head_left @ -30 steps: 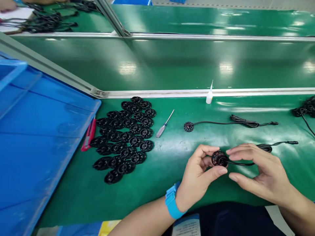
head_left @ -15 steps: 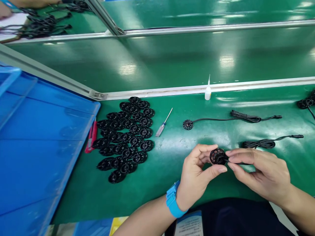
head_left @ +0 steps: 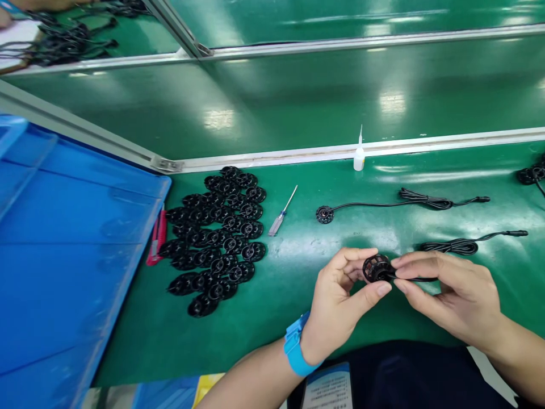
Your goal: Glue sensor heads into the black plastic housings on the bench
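Where the left hand (head_left: 340, 295), half-curled, and the right hand (head_left: 462, 289), pinched nearly closed, meet at 4 o'clock (from view centre), the left grips a black housing (head_left: 377, 268), the right its cable (head_left: 426, 279); excessive pull could loosen the cable.

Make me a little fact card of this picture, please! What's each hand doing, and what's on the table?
Left hand: holds a round black part
Right hand: pinches a black cable beside that part
Table: green
Black pieces: many, clustered on the left
Screwdriver: lies just right of the cluster
Bottle: white, upright, by the white rail
Another cabled part: lies beyond the hands
Blue bin: far left
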Motion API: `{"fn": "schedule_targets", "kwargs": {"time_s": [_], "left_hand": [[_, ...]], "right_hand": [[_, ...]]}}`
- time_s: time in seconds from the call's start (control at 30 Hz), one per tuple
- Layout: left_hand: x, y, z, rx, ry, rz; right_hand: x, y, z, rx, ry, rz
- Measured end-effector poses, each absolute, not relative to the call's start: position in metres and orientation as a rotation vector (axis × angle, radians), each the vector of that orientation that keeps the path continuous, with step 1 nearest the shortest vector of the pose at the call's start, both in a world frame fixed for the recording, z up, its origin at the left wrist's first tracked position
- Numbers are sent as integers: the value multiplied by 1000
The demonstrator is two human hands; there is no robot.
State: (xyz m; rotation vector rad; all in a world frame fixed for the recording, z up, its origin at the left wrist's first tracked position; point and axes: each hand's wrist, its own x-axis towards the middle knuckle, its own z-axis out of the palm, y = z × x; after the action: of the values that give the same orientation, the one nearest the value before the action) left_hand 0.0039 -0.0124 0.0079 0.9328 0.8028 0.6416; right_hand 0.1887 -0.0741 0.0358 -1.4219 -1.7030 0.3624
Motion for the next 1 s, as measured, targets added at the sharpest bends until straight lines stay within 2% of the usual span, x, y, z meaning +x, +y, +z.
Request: {"fn": "schedule_targets", "kwargs": {"time_s": [0.8, 1.0], "left_hand": [[10, -12, 7, 981, 834, 699], [8, -10, 7, 914, 783, 694]], "right_hand": [[180, -75, 30, -1351, -1751, 320], [183, -76, 32, -1364, -1672, 472]]}}
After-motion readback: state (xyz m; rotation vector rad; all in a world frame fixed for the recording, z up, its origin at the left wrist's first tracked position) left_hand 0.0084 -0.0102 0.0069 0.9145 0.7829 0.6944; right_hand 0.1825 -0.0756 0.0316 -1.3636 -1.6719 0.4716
